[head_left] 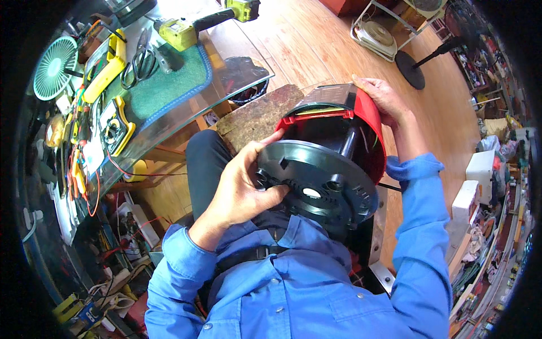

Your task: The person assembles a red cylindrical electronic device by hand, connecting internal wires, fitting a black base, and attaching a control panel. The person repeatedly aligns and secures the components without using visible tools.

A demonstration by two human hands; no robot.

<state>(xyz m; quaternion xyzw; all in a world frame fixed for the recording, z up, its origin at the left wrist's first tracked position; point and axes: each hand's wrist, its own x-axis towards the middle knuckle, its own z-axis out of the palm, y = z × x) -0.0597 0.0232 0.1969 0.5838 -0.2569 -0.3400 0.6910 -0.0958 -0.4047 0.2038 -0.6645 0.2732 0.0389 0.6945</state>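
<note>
No words or numbers can be read; no label or sign either.

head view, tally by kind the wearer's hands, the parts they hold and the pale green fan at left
Hands: 2, the left hand and the right hand
Held parts: 2, the black disc and the red housing
Pale green fan: 1
Total: 5
</note>
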